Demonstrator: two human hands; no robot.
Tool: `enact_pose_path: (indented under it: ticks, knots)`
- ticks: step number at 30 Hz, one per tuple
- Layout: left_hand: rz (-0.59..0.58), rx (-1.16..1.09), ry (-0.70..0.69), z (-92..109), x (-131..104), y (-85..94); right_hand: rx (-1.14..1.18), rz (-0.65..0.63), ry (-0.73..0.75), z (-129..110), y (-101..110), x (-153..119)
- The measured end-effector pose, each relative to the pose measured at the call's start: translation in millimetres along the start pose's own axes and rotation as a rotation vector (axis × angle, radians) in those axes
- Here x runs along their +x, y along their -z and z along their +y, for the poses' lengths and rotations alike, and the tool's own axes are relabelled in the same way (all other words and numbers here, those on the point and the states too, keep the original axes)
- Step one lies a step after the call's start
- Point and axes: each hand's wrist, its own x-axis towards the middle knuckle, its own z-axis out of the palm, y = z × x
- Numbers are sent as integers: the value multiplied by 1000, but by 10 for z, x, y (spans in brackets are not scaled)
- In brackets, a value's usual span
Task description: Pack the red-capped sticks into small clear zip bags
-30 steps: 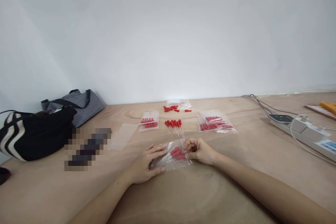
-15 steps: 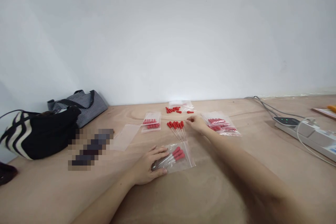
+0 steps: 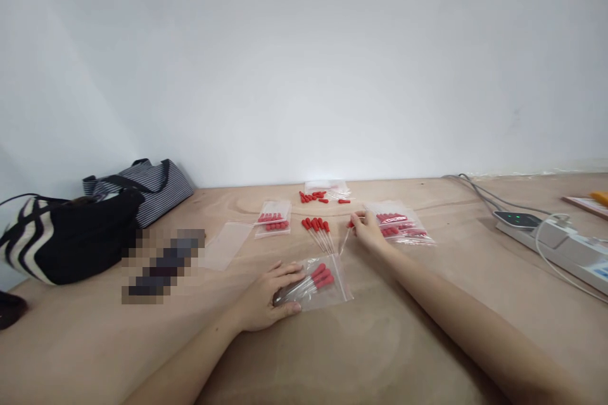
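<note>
Looks like a makeshift hand-packing spot, with a wood-toned bench (image 3: 394, 342) set along a plain white wall (image 3: 304, 63). Shows as much through red-bulbed sticks (image 3: 315, 224) fanned out in the middle, small clear zip bags (image 3: 273, 218) filled with the like, and loose red pieces (image 3: 305, 198) farther back. Seems informal, being shared with everyday belongings: a black bag (image 3: 102, 237) and a striped tote (image 3: 173, 193) at left, a white power strip (image 3: 551, 258) at right. Could belong to a home, office or workshop; cannot be told which.
</note>
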Motion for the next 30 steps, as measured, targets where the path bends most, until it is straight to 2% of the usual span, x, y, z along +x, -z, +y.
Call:
enact_pose_path:
  ticks: [2,3,6,14,18,21,26,30]
  knots:
    - [3,-3,10,-11,-3,-5,90,26,15,17,178,-167]
    - [4,-4,16,-15,-5,-7,214,62,28,21,252,-256]
    - [-1,-4,29,-18,-4,-7,432,85,42,6,364,-491]
    - [-3,2,26,-28,2,-14,593,-33,-150,-137,163,-834]
    - [5,10,11,-27,9,-18,607,-154,-174,-177,115,-1002]
    - [13,17,0,-10,13,-15,488,-298,-99,-163,120,-1059]
    - [16,28,-6,-12,13,-20,212,-548,-83,-161,159,-1004]
    - [14,31,-24,-33,11,-29,213,-673,-99,-200,175,-912]
